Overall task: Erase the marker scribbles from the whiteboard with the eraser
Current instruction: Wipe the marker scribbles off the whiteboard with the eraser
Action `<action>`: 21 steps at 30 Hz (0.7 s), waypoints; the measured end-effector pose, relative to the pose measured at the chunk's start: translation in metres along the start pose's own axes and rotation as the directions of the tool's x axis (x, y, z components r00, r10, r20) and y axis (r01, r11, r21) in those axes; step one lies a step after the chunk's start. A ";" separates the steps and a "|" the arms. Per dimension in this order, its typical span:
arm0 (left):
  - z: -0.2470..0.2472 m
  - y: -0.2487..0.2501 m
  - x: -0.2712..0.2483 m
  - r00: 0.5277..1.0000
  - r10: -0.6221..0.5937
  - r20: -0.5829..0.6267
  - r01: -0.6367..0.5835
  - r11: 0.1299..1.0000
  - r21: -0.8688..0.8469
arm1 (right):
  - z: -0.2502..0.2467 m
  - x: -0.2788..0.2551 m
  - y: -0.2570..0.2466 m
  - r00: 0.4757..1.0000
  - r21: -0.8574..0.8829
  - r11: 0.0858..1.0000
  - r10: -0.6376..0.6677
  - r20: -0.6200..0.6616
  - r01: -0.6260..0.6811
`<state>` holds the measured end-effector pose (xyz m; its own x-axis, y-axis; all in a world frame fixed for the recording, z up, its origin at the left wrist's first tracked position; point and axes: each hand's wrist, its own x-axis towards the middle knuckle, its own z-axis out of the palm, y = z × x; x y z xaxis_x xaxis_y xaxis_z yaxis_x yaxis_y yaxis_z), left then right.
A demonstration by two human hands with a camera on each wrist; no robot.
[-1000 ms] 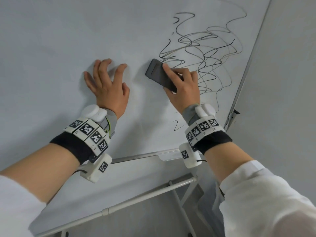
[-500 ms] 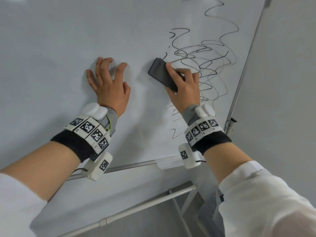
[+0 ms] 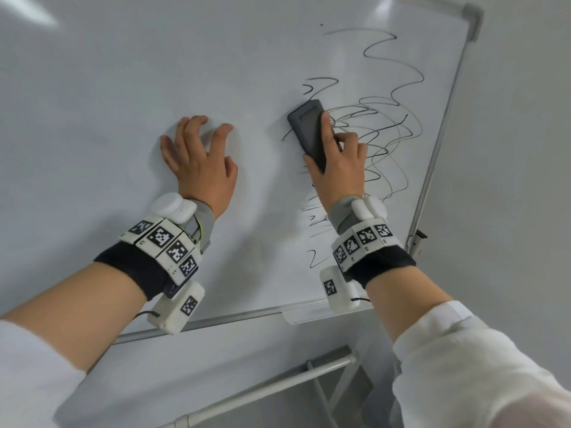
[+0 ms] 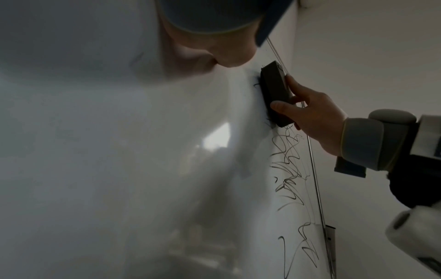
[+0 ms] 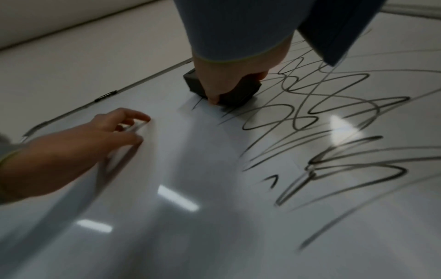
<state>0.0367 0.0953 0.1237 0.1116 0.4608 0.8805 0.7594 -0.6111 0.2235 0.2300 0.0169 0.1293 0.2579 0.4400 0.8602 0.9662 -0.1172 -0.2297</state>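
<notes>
My right hand (image 3: 336,162) grips a dark grey eraser (image 3: 307,128) and holds it flat against the whiteboard (image 3: 123,88), at the left edge of the black marker scribbles (image 3: 383,128). The left wrist view shows the eraser (image 4: 275,94) edge-on against the board, with my thumb on its near side and the right hand (image 4: 310,117) behind it. In the right wrist view the eraser (image 5: 235,91) shows under my fingers. My left hand (image 3: 200,156) presses on the bare board to the left, fingers spread; it shows as a left hand (image 5: 95,136) in the right wrist view too.
More scribbles (image 3: 318,230) run down the board below my right wrist. The board's metal frame (image 3: 438,143) runs along the right side, close to a pale wall (image 3: 519,180). A clear marker tray (image 3: 309,315) sits on the bottom edge, with grey stand bars (image 3: 278,384) underneath.
My right hand has slid the eraser up the board and turned it more upright. The view has shifted, so the board's top right corner now shows. My left hand stays pressed in place.
</notes>
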 end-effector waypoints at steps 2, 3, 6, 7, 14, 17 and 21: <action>0.000 -0.001 0.004 1.000 0.000 -0.003 0.000 1.000 -0.001 | 0.002 -0.001 -0.012 0.997 0.002 0.998 0.064 0.049 -0.064; 0.000 0.000 0.006 1.000 -0.001 -0.008 0.001 1.000 0.000 | 0.004 -0.003 -0.019 0.995 0.009 0.997 0.072 0.069 -0.073; 0.001 0.002 0.012 1.000 0.005 -0.024 -0.005 1.000 0.018 | 0.007 -0.009 -0.034 0.992 -0.004 0.999 -0.038 0.119 0.039; 0.001 0.003 0.014 1.000 0.006 -0.026 -0.005 1.000 0.021 | 0.006 -0.008 -0.033 0.989 -0.013 0.997 -0.076 0.124 0.079; 0.000 0.006 0.023 1.000 -0.010 -0.010 0.010 0.999 0.050 | -0.005 0.023 -0.002 0.981 -0.016 0.990 0.142 0.129 -0.141; 0.001 0.005 0.023 1.000 -0.026 -0.010 0.026 0.998 0.061 | -0.005 0.022 -0.012 0.976 0.012 0.986 0.164 0.146 -0.168; 0.001 0.003 0.024 0.999 -0.026 -0.032 0.027 0.998 0.061 | 0.000 0.007 -0.036 0.985 0.013 0.999 -0.036 0.171 0.034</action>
<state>0.0424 0.1048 0.1448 0.0718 0.4556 0.8873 0.7999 -0.5577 0.2217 0.1968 0.0246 0.1437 0.2195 0.5897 0.7772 0.9743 -0.0909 -0.2062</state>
